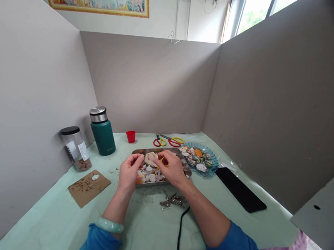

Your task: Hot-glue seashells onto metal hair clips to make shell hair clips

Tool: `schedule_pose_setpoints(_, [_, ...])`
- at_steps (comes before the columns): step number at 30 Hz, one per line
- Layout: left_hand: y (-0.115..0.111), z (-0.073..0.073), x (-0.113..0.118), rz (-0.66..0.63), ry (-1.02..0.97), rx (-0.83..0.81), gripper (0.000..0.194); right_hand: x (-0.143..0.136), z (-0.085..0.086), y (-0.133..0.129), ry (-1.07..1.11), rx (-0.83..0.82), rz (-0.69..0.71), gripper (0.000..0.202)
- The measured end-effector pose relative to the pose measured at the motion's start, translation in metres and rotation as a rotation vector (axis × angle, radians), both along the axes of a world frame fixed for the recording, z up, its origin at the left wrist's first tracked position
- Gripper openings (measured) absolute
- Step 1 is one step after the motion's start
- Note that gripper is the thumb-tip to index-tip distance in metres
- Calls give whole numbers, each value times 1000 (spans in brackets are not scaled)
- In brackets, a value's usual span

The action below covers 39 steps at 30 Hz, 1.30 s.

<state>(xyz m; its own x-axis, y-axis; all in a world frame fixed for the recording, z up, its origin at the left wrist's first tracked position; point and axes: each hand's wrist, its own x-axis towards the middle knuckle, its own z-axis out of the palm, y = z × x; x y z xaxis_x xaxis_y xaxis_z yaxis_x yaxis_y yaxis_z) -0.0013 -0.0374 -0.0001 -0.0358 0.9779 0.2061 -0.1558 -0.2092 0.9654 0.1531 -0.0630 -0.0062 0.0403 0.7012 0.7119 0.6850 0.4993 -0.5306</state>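
Over the metal tray (159,183), a pale scallop shell (151,159) with brownish markings is up between my two hands. My left hand (128,173) is closed in a pinch, its thumb and forefinger at the shell's left edge. Thumb and fingers of my right hand (172,168) grip the shell's right side. Beneath lie many small white and orange shells (152,177) in the tray. Something yellow shows partly under my right hand; I cannot make out what it is.
Right of the tray stands a blue shell-shaped dish (213,160) of shells, by a black flat slab (241,190). Scissors (174,141) and a red cup (131,136) are behind. Metal clips (171,201) and a black cable (179,232) lie in front. Left: cardboard (88,189), jar (74,147), green flask (103,137).
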Motion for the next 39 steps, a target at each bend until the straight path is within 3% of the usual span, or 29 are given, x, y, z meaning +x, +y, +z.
schedule_pose_setpoints(11, [0,-4,4,-80,-9,25,32,-3,-1,1,263,-65,102,19])
schedule_pose_setpoints(17, [-5,-1,9,-201,9,16,43,-4,-6,7,385,-123,148,24])
schedule_pose_setpoints(20, [-6,-3,10,-255,30,8,36,-5,-7,8,411,-135,165,24])
schedule_pose_setpoints(27, [-1,-8,8,-216,84,49,30,-4,-6,7,410,-126,160,22])
schedule_pose_setpoints(39, [-5,-5,7,-207,159,129,26,-2,-7,8,346,-103,121,21])
